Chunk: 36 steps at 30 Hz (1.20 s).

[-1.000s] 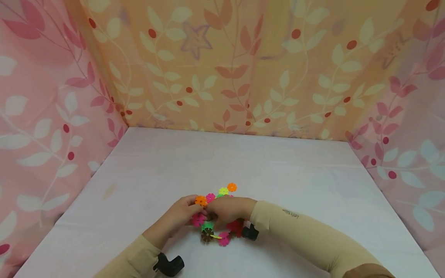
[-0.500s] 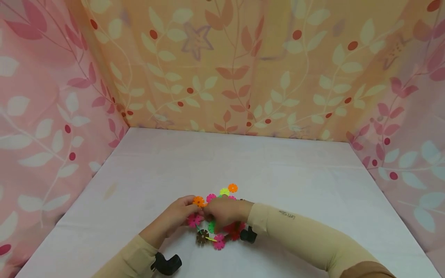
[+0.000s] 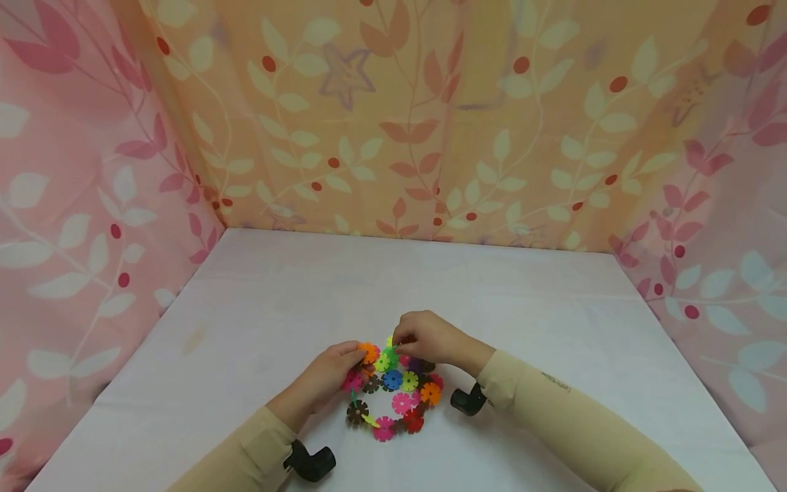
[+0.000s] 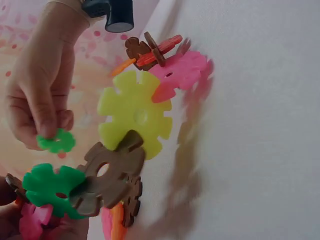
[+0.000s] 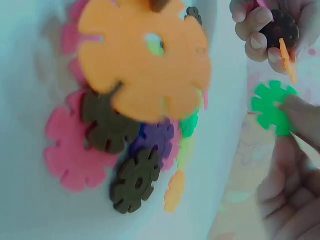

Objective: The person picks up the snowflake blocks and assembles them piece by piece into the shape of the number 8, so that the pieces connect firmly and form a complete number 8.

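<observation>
A left hand (image 3: pixel 327 374) grips part of a chain of flower discs (image 4: pixel 122 107) on the worktop (image 3: pixel 522 424); near the chain's held part, a right hand (image 3: pixel 433 336) pinches a green disc (image 5: pixel 267 107). Squaring notches before pressing should help.

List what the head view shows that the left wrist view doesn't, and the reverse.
Only the head view: the blue flower-shaped plastic disc and the beige fabric sleeve on the left arm.

Only the left wrist view: the broad face of the yellow flower-shaped plastic disc joined to a brown flower-shaped plastic disc; the head view catches that yellow one edge-on.

Both: the left hand, the right hand and the white table.
</observation>
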Each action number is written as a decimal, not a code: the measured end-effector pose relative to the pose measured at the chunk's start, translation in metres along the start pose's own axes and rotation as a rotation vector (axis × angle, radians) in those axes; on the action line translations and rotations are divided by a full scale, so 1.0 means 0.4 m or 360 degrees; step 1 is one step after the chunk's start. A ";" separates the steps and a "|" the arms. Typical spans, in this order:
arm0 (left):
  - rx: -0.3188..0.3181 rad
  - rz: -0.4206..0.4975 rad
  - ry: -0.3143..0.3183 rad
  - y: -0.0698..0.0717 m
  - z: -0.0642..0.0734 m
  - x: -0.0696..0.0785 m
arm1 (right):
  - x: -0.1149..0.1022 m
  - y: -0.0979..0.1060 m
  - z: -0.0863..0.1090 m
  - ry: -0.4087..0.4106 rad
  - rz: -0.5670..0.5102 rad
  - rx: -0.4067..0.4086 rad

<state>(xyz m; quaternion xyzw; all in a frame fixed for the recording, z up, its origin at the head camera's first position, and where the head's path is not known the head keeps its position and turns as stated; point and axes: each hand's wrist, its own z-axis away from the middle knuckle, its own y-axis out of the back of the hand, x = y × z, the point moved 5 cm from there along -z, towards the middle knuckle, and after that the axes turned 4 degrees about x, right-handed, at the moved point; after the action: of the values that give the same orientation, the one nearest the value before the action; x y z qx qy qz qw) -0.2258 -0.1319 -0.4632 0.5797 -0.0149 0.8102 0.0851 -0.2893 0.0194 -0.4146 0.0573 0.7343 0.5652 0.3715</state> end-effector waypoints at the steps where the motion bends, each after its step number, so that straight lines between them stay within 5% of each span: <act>1: 0.0008 -0.0002 0.0004 -0.002 -0.003 0.000 | 0.001 0.008 0.002 0.0013 -0.0011 0.0059; 5: -0.0011 0.0029 -0.0013 -0.016 -0.015 0.004 | 0.002 0.023 0.011 0.0044 -0.0060 0.0210; 15: -0.0030 0.0085 -0.0030 -0.043 -0.035 0.013 | 0.007 0.018 0.025 0.0048 -0.0168 0.0346; 24: -0.0047 0.0130 -0.0037 -0.070 -0.044 0.019 | 0.003 0.003 0.040 0.0219 -0.0055 0.0533; 36: -0.0057 0.0108 0.0003 -0.091 -0.058 0.002 | 0.017 0.011 0.048 0.0232 -0.0113 0.0470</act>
<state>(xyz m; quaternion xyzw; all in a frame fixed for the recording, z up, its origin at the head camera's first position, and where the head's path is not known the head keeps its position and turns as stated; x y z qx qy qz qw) -0.2421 -0.0932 -0.4728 0.5764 -0.0491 0.8128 0.0678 -0.2840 0.0396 -0.4157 0.0442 0.8359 0.4404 0.3246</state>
